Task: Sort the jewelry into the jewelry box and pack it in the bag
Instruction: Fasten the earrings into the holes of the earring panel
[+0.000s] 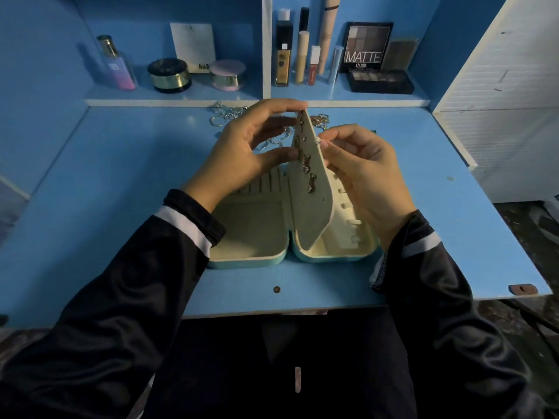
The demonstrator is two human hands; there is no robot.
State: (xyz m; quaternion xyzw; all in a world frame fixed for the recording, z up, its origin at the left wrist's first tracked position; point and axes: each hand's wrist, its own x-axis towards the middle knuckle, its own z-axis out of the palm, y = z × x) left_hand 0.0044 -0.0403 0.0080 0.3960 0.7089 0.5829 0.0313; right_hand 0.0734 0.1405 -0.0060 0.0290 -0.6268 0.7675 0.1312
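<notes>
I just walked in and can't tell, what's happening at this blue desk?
A person is filling an open jewelry box on the desk. The left hand holds its earring panel upright; the right hand pinches at the panel's right edge. Several earrings already hang on it. Loose jewelry lies behind the box. No bag is in view.
</notes>
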